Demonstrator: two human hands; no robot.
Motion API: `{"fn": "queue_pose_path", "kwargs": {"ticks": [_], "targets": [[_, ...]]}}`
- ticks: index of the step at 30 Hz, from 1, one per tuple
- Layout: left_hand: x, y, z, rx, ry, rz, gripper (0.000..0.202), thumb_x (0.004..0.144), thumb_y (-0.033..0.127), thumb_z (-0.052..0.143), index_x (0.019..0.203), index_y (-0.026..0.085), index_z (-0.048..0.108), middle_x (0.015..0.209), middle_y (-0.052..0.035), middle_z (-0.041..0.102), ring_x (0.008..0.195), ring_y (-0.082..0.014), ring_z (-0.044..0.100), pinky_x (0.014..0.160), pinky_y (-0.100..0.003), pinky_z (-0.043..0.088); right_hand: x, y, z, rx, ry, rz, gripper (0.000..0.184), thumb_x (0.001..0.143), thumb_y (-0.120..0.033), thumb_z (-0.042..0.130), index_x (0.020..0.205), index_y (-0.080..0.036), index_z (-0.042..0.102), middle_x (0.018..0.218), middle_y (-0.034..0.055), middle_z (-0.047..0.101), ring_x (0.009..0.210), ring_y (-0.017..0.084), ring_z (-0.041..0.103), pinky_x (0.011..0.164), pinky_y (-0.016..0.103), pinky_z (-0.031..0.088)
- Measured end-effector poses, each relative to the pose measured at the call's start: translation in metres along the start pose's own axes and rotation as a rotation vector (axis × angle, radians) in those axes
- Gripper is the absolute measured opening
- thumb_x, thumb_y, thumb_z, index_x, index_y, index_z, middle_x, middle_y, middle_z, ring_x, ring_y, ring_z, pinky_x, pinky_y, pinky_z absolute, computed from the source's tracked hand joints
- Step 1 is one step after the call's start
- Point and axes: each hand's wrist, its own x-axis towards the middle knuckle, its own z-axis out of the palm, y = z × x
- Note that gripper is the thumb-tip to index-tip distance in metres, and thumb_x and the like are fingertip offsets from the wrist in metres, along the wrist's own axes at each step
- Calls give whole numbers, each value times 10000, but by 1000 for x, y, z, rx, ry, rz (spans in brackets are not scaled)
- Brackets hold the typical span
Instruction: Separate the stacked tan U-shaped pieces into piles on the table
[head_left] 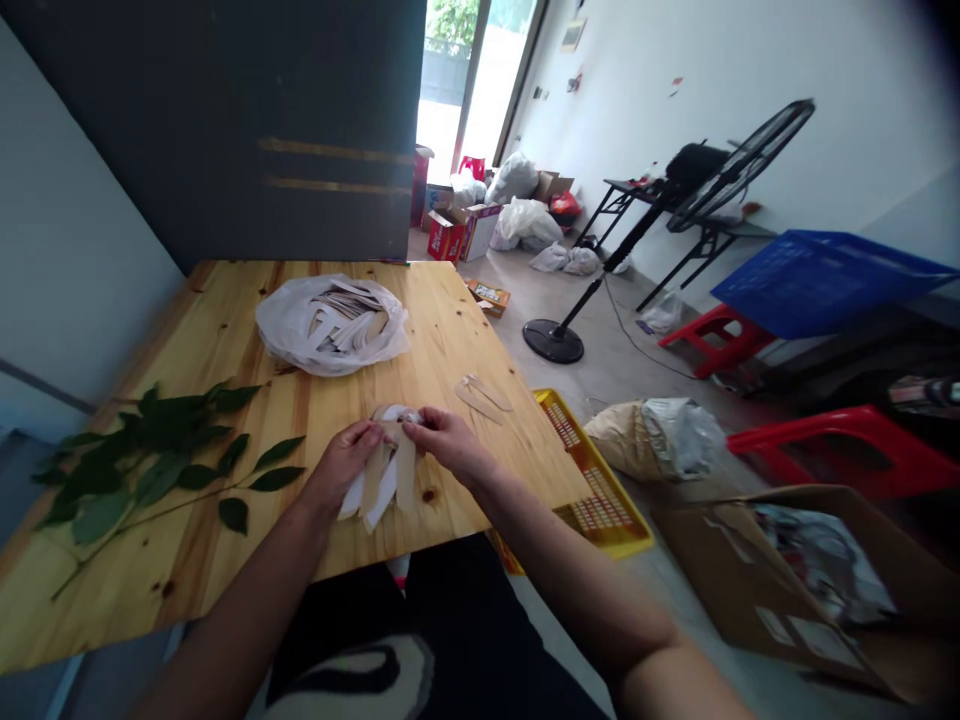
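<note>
Near the front edge of the wooden table, a small bundle of beige and white paper-like strips [405, 480] hangs between my two hands, its lower ends fanned toward me. My left hand [351, 458] pinches the bundle at its upper left. With thumb and fingers closed, my right hand [448, 440] grips its upper right; a small light bit shows at those fingertips, too small to name. Beyond my hands sits a white plastic bag [281, 335], open at the top, full of similar strips [352, 312]. A few loose strips [484, 398] lie to the right.
A leafy green branch [161, 450] covers the left of the table [247, 560]. A yellow crate [615, 510] stands below the right edge. Farther right are a cardboard box [739, 560], red stools [847, 450] and a black standing fan [592, 290]. A dark panel [300, 90] rises behind.
</note>
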Motion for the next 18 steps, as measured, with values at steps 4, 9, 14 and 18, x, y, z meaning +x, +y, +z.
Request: {"fn": "queue_pose_path", "kwargs": {"ticks": [4, 9, 14, 18], "targets": [[4, -6, -4, 57, -78, 4, 541, 681, 671, 815, 815, 166, 673, 695, -6, 655, 600, -151, 571, 572, -254, 439, -1, -3, -11, 34, -88, 27, 507, 672, -638, 816, 717, -211, 547, 639, -52, 501, 575, 97, 445, 574, 255, 368], [6, -8, -12, -9, -96, -14, 575, 664, 709, 807, 829, 173, 683, 745, -20, 675, 604, -160, 581, 573, -269, 457, 4, -10, -41, -26, -104, 33, 487, 686, -620, 812, 750, -196, 580, 668, -49, 522, 586, 91, 461, 573, 249, 374], [5, 5, -14, 32, 48, 10, 585, 656, 764, 761, 740, 189, 689, 686, -18, 656, 596, -174, 563, 554, -282, 451, 30, 1, -84, -336, -82, 11, 261, 803, -415, 722, 787, -199, 576, 657, -26, 588, 586, 113, 524, 554, 244, 386], [6, 13, -14, 134, 161, 52, 524, 683, 713, 754, 734, 196, 685, 720, -29, 675, 636, -191, 567, 558, -288, 447, 61, 14, -99, -773, 22, -78, 68, 798, -178, 661, 796, -201, 597, 729, -2, 666, 656, 131, 591, 585, 232, 417]]}}
